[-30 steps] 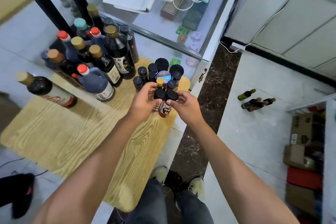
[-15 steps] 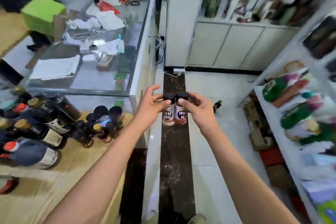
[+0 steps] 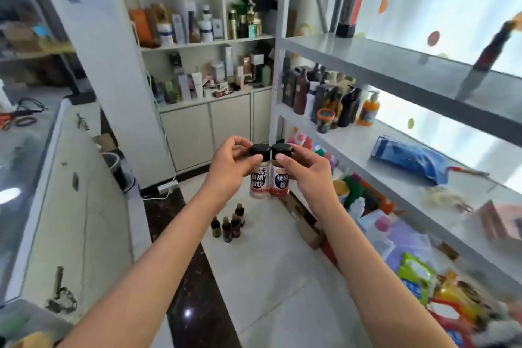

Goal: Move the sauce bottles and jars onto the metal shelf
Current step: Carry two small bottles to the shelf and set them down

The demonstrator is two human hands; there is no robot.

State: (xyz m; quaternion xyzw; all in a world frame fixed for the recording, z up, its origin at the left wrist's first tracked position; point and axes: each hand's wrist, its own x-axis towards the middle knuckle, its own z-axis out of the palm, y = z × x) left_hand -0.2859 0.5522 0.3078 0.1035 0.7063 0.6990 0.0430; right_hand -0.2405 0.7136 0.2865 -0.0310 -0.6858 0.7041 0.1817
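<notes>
I hold two small spice jars with black caps side by side in mid air. My left hand [image 3: 231,167] grips the pale white-pepper jar [image 3: 259,181] by its cap and side. My right hand [image 3: 306,169] grips the red chili-powder jar [image 3: 279,182] the same way. The jars touch each other. The grey metal shelf [image 3: 375,65] rises to the right; its upper board carries a dark sauce bottle [image 3: 350,10] at the far end. A second dark bottle [image 3: 485,59] shows blurred further right.
The shelf's middle board [image 3: 375,161] holds dark bottles, an orange pump bottle [image 3: 367,110] and a blue bag [image 3: 409,158]. Several small bottles [image 3: 228,220] stand on the floor below the jars. A glass counter [image 3: 56,178] runs along the left. White cabinets fill the back wall.
I have lifted both jars off the wooden table and turned right, away from the bottle cluster. The metal shelf has come into view, and the jars are held higher.
</notes>
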